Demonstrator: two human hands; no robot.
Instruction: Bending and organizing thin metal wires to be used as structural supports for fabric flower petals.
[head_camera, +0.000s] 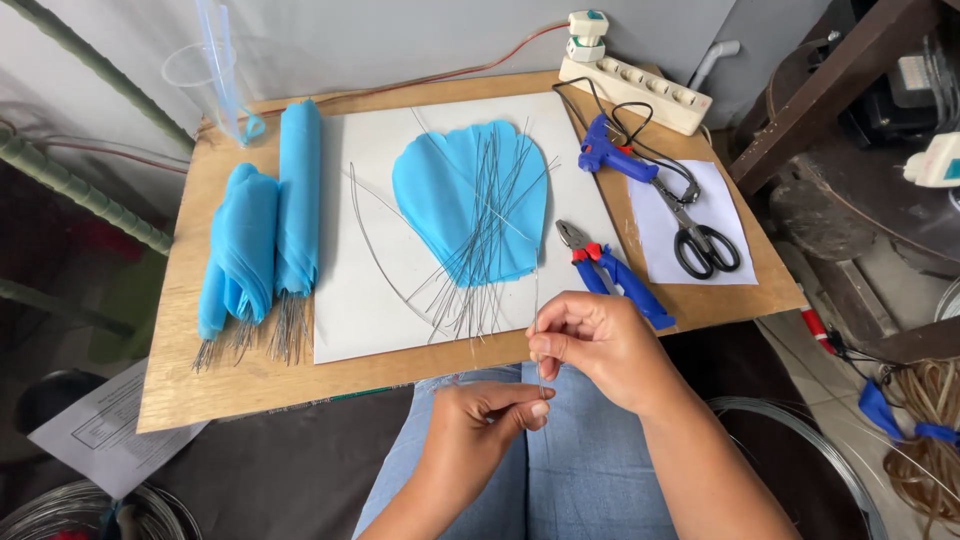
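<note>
Pinched between both grips, a thin wire (539, 352) stands nearly upright over the lap, just off the desk (230, 385) edge: left hand (490, 415) nips its lower end, right hand (590, 345) pinches above. Its top blurs against the white sheet (350, 320), near loose wires (480, 250) on blue fabric (450, 200); pliers (610, 272) lie to the right.

Even, soft daylight — sharp focus at centre.
Illumination is diffuse; the white sheet (350, 300) reads bright without glare, and shadows under the pliers (610, 270) are faint. Frame edges curve slightly — wide-angle distortion. Lower corners are dimmer.
</note>
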